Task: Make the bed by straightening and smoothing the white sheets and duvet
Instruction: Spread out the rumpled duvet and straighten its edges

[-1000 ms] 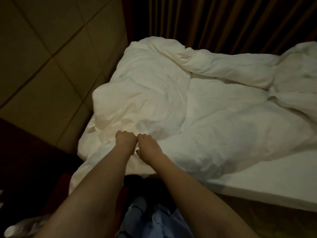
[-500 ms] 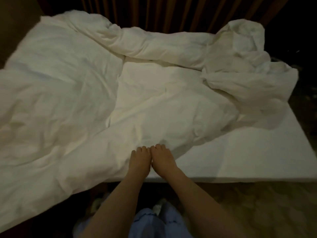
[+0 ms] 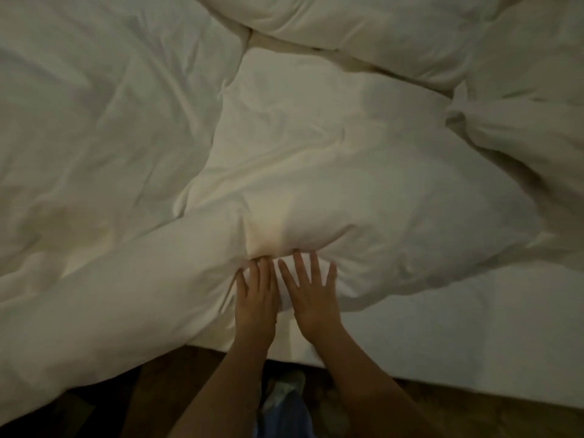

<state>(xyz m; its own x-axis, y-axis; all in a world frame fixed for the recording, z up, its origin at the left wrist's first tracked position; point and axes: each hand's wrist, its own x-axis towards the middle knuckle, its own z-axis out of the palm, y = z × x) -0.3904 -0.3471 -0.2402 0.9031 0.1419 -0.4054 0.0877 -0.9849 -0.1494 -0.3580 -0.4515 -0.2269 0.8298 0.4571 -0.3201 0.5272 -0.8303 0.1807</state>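
A rumpled white duvet (image 3: 300, 153) fills most of the head view, bunched in thick folds across the bed. Its near edge hangs over the bed's front side at the left. My left hand (image 3: 256, 295) lies flat on the duvet's near edge, fingers together and pressed into the fabric. Just to the right of it, my right hand (image 3: 311, 295) rests palm down with fingers spread on the same edge. Neither hand grips any cloth. The flat white sheet (image 3: 474, 327) shows bare at the lower right.
The bed's front edge (image 3: 442, 379) runs across the lower part of the view. Below it is a dark floor (image 3: 474, 418). My legs in blue clothing (image 3: 284, 415) stand close against the bed.
My view has moved much closer to the bed. Both hands were closed on the duvet edge; now they lie open and flat on it, the right one's fingers spread.
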